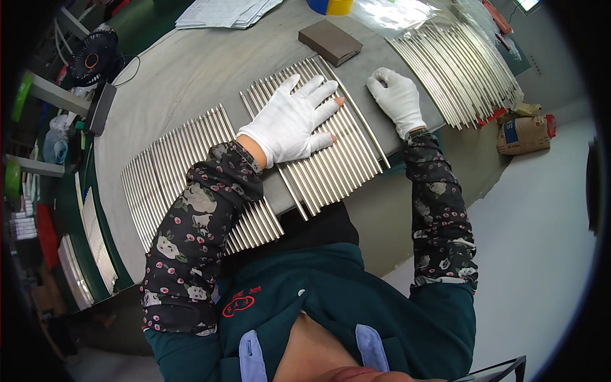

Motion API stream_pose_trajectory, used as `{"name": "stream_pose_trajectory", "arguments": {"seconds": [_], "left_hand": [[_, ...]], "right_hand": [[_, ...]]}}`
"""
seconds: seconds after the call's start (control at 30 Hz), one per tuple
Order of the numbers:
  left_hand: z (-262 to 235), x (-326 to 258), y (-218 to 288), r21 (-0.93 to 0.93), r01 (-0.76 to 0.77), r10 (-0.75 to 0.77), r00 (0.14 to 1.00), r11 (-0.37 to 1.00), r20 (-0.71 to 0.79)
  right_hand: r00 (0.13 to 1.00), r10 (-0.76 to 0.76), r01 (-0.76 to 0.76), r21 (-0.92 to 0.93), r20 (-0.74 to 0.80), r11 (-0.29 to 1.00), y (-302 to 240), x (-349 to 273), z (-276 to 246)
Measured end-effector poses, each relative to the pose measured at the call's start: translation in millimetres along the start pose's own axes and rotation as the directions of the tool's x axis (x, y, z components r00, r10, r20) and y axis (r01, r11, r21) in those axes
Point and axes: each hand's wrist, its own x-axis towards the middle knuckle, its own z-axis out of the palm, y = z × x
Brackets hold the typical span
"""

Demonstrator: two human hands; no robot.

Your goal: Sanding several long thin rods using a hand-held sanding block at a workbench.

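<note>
Apparently midway: left hand (294, 121) spread over mid-frame rods (337, 169) (right hand (396, 99) curled, contents unclear); whether upper-right rods (458, 73) are finished, unclear.

White papers (223, 13) lie on the bench (184, 67) near a blue-and-yellow round object (332, 6); a black fan (94, 58) stands left, a brown sack (538, 134) right.

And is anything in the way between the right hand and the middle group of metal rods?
Nothing visible: the right hand is beside the rods, and the brown block lies farther from the person, outside that gap.
</note>
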Motion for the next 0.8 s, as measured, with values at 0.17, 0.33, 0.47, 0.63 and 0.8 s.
{"name": "stream_pose_trajectory", "arguments": {"seconds": [0.17,0.33,0.47,0.63,0.8], "left_hand": [[2,2,0,0.001,-0.003,0.003,1.0,1.0,-0.026],[2,7,2,0.0,0.0,0.0,1.0,1.0,-0.021],[1,6,1,0.089,0.065,-0.057,0.995,0.994,-0.085],[-14,-30,-24,0.064,0.059,-0.043,0.973,0.996,-0.226],[-39,-113,-40,0.093,0.108,-0.102,0.993,0.99,-0.066]], "right_hand": [[1.0,-0.007,0.007,0.007,0.001,1.0,0,0,-1],[1.0,-0.005,0.005,-0.008,-0.002,1.0,2,0,1],[0.999,0.021,-0.021,0.0,0.023,1.0,-1,2,-2],[0.998,0.033,-0.035,0.037,0.048,0.999,7,3,2],[1.0,-0.004,0.002,0.07,0.017,0.998,16,7,7]]}}
